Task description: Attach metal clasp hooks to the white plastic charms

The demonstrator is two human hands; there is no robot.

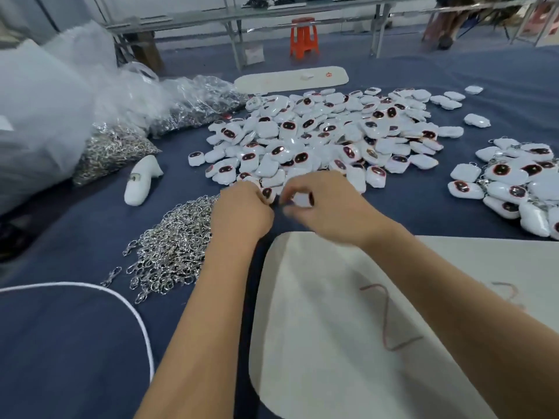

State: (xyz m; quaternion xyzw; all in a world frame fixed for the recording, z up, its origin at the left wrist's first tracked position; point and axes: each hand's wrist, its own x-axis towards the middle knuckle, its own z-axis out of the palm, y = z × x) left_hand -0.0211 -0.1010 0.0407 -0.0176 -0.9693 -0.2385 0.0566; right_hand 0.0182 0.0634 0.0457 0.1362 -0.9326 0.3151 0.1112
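Your two hands meet at the centre of the frame, just at the near edge of the big heap of white charms (pixel 317 131). Your left hand (pixel 242 213) is curled, its grip closed on a charm (pixel 267 193) whose dark face peeks out by the knuckles. Your right hand (pixel 326 210) pinches another charm (pixel 302 199), thumb and forefinger together on it. Whether a hook is already between your fingers, I cannot tell; it's blurred there.

Look at the score. At the right edge of the frame sits the finished pile (pixel 514 186), charms with metal showing among them, and it's much the smaller one. The centre heap looks untouched, so by my reckoning you're early on, with most of the work ahead.

Supplies are no problem: loose clasp hooks (pixel 172 246) lie spread on the table (pixel 75 237) just left of your left wrist, and more fill the clear bags (pixel 121 146) at the upper left. A pale sheet (pixel 332 328) lies under your right forearm.
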